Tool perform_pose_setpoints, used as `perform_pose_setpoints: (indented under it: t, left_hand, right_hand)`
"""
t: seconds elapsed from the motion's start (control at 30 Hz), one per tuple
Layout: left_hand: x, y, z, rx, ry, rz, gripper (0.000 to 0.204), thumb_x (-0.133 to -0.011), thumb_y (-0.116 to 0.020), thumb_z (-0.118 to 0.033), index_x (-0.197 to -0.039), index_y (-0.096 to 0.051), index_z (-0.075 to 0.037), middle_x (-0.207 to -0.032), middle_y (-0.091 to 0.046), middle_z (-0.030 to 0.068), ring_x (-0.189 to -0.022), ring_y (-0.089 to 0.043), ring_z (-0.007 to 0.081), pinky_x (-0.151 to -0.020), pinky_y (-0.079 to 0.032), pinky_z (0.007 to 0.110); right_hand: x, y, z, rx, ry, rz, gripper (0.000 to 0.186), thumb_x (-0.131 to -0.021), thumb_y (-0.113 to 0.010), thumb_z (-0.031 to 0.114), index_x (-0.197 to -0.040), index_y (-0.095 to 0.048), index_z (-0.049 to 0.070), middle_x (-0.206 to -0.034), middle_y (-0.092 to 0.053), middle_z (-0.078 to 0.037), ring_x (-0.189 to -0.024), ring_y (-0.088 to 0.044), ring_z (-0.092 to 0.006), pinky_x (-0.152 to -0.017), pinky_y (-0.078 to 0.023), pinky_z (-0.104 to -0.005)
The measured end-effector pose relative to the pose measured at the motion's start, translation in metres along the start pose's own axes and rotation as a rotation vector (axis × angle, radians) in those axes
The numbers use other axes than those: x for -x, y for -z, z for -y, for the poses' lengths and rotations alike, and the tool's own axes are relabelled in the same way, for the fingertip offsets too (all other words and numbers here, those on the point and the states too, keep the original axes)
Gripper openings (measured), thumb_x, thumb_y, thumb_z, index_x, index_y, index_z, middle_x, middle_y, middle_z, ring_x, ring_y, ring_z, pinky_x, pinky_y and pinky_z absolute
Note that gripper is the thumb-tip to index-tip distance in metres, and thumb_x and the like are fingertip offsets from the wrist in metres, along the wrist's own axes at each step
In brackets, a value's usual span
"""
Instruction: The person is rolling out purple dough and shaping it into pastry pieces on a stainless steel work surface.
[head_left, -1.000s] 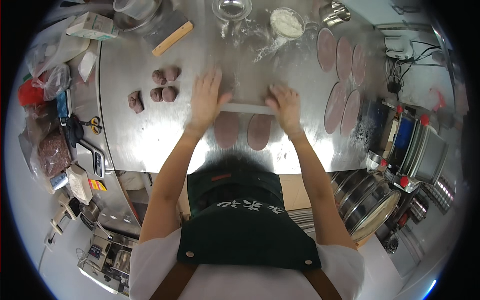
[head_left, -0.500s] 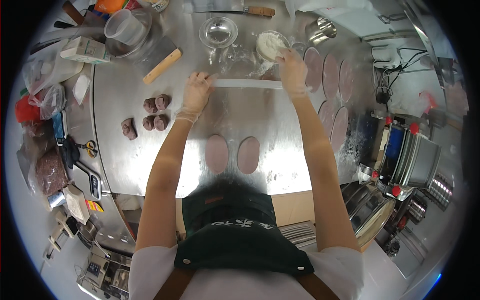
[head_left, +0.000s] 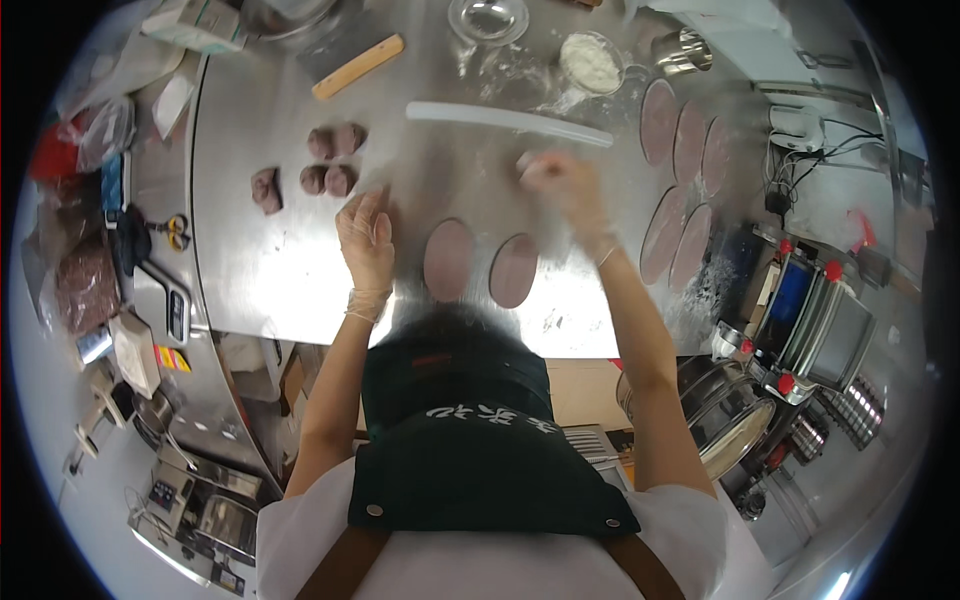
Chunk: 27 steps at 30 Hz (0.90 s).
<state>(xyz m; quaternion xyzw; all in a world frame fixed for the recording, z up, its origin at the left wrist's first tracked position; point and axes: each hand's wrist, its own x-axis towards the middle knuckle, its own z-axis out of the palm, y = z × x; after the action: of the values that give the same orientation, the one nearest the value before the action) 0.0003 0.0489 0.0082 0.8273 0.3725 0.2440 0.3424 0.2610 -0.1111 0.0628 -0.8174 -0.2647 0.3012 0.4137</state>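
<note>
Presently, your left hand hanging half-curled, seemingly empty; right hand blurring, grip unclear. Dough ovals lying on table near apron, possibly sticking if under-floured. Rolling pin resting loose beyond; nudge risking rolling into flour bowl.

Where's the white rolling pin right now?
In the head view, the white rolling pin lies on the metal table near upper centre, its right half between the right hand and the bowl of flour.

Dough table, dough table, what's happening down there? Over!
Left hand: half open, left of two flat dough ovals. Right hand: blurred, grip unclear. White rolling pin: untouched, beyond both hands. Dough lumps near left hand.
</note>
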Motion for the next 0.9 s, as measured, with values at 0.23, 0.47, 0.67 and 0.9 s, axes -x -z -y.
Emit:
perform_pose_setpoints:
  t: [0.23, 0.47, 0.67, 0.9]
  left_hand:
    - [0.056, 0.009, 0.011, 0.092, 0.131, -0.003, 0.043, -0.087, -0.064, 0.004, -0.128, -0.064, -0.008, -0.122, -0.06, 0.0151, -0.117, -0.056, 0.0337, -0.1, -0.047, 0.04]
    - [0.088, 0.013, 0.01, -0.035, -0.038, 0.077, 0.06, -0.085, -0.065, -0.002, -0.143, -0.051, -0.007, -0.136, -0.054, 0.0185, -0.125, -0.051, 0.038, -0.107, -0.043, 0.045]
    - [0.088, -0.083, -0.065, -0.291, -0.416, 0.561, 0.09, -0.087, -0.066, -0.05, -0.153, -0.033, 0.001, -0.161, -0.031, 0.0204, -0.152, -0.022, 0.0385, -0.123, -0.013, 0.056]
    - [0.138, -0.09, -0.086, -0.375, -0.941, 0.93, 0.086, -0.085, -0.066, -0.052, -0.149, -0.042, 0.0, -0.159, -0.036, 0.0167, -0.15, -0.029, 0.0322, -0.124, -0.018, 0.047]
  right_hand:
    - [0.084, -0.071, 0.009, -0.175, -0.049, 0.13, 0.018, -0.09, -0.069, 0.005, -0.106, -0.075, 0.001, -0.092, -0.073, -0.009, -0.081, -0.068, -0.0152, -0.074, -0.053, -0.0277]
    - [0.12, -0.028, -0.049, 0.34, 0.204, 0.28, 0.021, -0.088, -0.063, 0.006, -0.105, -0.075, 0.007, -0.09, -0.073, -0.01, -0.072, -0.07, -0.0267, -0.072, -0.057, -0.0357]
    - [-0.022, 0.051, -0.027, 0.784, 0.455, -0.198, 0.032, -0.093, -0.061, 0.021, -0.12, -0.07, 0.005, -0.117, -0.071, -0.017, -0.1, -0.069, -0.0345, -0.087, -0.055, -0.0422]
    - [-0.051, 0.069, -0.06, 0.709, 0.48, -0.312, 0.041, -0.095, -0.061, 0.016, -0.136, -0.061, 0.011, -0.132, -0.064, -0.017, -0.125, -0.059, -0.0338, -0.101, -0.05, -0.0383]
